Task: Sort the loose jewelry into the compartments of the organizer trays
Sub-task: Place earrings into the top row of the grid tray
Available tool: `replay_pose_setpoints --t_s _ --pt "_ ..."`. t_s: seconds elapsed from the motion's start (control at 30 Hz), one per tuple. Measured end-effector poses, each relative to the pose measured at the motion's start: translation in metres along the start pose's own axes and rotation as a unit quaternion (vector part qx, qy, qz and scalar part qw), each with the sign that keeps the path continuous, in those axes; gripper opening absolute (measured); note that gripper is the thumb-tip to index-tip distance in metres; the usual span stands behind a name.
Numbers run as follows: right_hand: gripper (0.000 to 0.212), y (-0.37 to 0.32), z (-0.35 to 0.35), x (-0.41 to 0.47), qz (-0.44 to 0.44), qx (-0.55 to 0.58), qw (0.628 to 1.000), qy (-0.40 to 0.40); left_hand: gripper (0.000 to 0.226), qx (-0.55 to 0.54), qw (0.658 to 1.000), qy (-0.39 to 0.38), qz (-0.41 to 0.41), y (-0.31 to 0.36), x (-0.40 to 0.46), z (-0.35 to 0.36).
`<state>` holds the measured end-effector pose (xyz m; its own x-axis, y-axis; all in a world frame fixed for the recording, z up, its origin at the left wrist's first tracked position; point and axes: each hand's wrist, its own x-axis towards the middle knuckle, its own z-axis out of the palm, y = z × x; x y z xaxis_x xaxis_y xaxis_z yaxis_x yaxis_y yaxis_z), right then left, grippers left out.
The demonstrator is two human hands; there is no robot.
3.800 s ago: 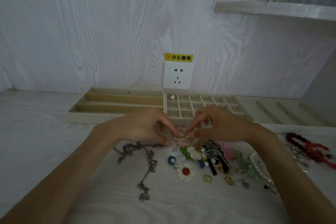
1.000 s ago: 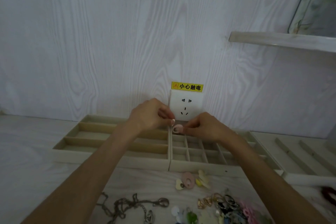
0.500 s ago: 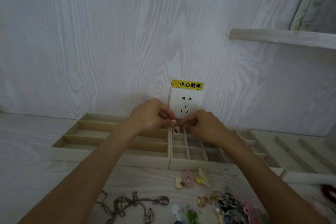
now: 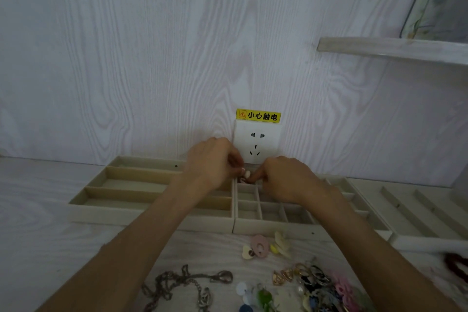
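Note:
My left hand (image 4: 215, 164) and my right hand (image 4: 286, 177) meet fingertip to fingertip over the back-left cell of the middle grid tray (image 4: 273, 229). Between the curled fingers sits a small pink earring (image 4: 242, 180), mostly hidden and low in that cell. Loose jewelry lies on the table in front of the trays: a pink and cream earring cluster (image 4: 259, 246), a metal chain (image 4: 182, 284) and a mixed pile of rings and charms (image 4: 311, 284).
A tray with long compartments (image 4: 152, 215) stands left of the grid tray and another tray (image 4: 417, 213) stands to the right. A wall socket (image 4: 257, 143) is just behind my hands. A shelf (image 4: 392, 49) juts out at upper right. A red bracelet (image 4: 455, 265) lies far right.
Both hands carried the pink earring from the pile up to the grid tray's back-left cell and have lowered it into the cell over the last second.

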<state>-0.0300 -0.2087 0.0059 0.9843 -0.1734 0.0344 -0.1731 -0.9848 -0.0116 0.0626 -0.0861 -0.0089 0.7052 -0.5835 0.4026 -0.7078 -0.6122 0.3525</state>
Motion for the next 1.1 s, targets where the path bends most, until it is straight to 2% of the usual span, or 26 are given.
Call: replay_pose_setpoints --t_s 0.1,0.3,0.4,0.5,0.63,0.7,0.87,0.97,1.1 --pt "0.047 0.002 -0.004 -0.002 0.002 -0.004 1.0 -0.021 0.019 0.025 1.0 0.004 0.001 0.001 -0.001 -0.001" --pt "0.045 0.006 -0.005 0.0 -0.007 -0.001 0.999 -0.034 0.019 0.042 0.997 -0.06 -0.015 0.003 0.001 -0.001" --pt "0.047 0.007 -0.003 0.0 -0.017 0.001 0.999 -0.031 0.018 0.02 0.996 -0.077 -0.033 0.004 0.0 0.001" --pt "0.049 0.007 -0.003 0.0 -0.018 0.003 0.999 -0.048 0.015 -0.021 0.996 -0.061 -0.062 0.003 0.0 0.003" --pt "0.049 0.015 -0.01 -0.002 0.003 0.118 0.992 -0.046 0.011 -0.029 0.996 -0.032 -0.076 0.005 0.0 0.002" --pt "0.047 0.02 -0.015 -0.003 0.014 0.16 0.987 -0.027 0.012 -0.027 0.995 -0.063 -0.075 0.004 0.001 -0.001" --pt "0.047 0.02 -0.036 -0.005 0.016 0.162 0.985 -0.063 0.023 -0.044 0.98 -0.191 -0.026 -0.001 0.008 -0.031" --pt "0.048 0.018 -0.038 0.004 0.027 0.149 0.985 -0.081 0.033 -0.004 0.964 -0.265 0.017 0.002 0.006 -0.046" --pt "0.049 0.013 -0.025 0.011 0.029 0.131 0.987 -0.084 0.039 0.075 0.945 -0.318 0.022 0.012 0.001 -0.042"
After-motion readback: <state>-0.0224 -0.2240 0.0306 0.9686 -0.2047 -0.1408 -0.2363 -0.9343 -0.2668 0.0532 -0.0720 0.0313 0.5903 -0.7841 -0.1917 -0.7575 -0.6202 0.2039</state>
